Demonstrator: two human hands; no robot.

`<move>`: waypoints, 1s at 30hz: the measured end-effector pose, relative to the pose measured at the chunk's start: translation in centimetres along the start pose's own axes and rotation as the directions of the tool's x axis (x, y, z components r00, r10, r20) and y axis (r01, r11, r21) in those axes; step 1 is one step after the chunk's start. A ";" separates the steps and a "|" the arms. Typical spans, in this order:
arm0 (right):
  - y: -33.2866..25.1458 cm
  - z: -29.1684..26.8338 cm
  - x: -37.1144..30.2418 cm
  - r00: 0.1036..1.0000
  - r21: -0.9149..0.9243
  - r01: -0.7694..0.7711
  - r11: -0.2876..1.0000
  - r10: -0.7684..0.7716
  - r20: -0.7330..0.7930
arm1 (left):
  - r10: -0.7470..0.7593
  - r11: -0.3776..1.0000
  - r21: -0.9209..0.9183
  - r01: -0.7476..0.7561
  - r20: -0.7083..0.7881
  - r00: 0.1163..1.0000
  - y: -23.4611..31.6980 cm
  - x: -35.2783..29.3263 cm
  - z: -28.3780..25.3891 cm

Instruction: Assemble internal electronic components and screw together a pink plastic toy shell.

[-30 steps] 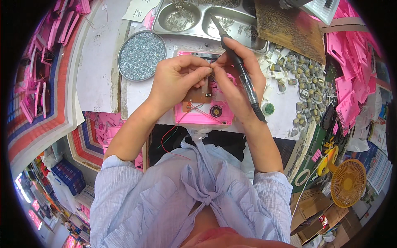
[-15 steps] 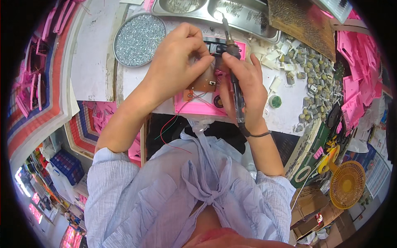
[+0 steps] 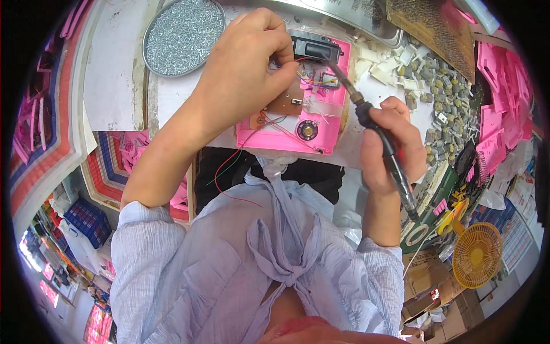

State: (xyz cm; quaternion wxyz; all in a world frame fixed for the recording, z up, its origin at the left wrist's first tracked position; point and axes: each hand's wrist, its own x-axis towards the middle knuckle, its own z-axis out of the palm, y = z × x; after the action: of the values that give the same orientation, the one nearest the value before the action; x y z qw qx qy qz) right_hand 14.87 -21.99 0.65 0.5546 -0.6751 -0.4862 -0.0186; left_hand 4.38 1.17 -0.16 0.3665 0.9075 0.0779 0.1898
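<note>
My right hand (image 3: 395,146) is wrapped round what looks like a soldering iron (image 3: 362,109), black-handled with a metal barrel. Its tip points up-left over the open pink plastic case (image 3: 275,139), near the black rectangular part (image 3: 314,49) at its far side. My left hand (image 3: 246,63) reaches over the case's left side, thumb and fingers pinched at a thin wire beside a brown circuit board (image 3: 286,105). The fingers hide part of the board. A small round speaker (image 3: 307,130) sits in the case's near right corner. Loose red and green wires (image 3: 220,182) hang over the near edge.
A round dish of small metal screws (image 3: 183,37) stands left of the case. Small motors (image 3: 441,123) and white plastic pieces (image 3: 389,70) lie at the right, with pink parts (image 3: 494,117) beyond. A steel tray (image 3: 366,23) and a brown pin-covered board (image 3: 435,26) stand behind.
My right hand has drawn the iron back to the right and nearer me, tilting its tip leftward and uncovering the case's right side. The left hand stays pinched over the board.
</note>
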 end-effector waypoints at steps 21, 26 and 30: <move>0.4 0.9 0.9 0.977 -0.112 0.176 0.978 -0.160 0.141 | 0.009 1.000 0.026 -0.008 -0.047 0.999 0.0 -0.1 0.3; 0.9 1.0 0.9 0.968 -0.120 0.219 0.968 -0.201 0.151 | 0.012 1.000 0.024 -0.010 -0.062 0.998 0.1 -0.2 0.4; 0.4 0.7 1.0 0.973 -0.100 0.195 0.976 -0.179 0.149 | -0.076 0.997 -0.015 0.076 0.013 0.997 0.5 -0.1 0.0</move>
State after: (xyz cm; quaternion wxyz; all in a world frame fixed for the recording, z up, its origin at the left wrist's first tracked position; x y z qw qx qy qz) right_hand 15.34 -20.79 0.69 0.4756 -0.6566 -0.5831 -0.0515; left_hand 4.31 0.83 0.19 0.3810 0.9022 0.1084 0.1706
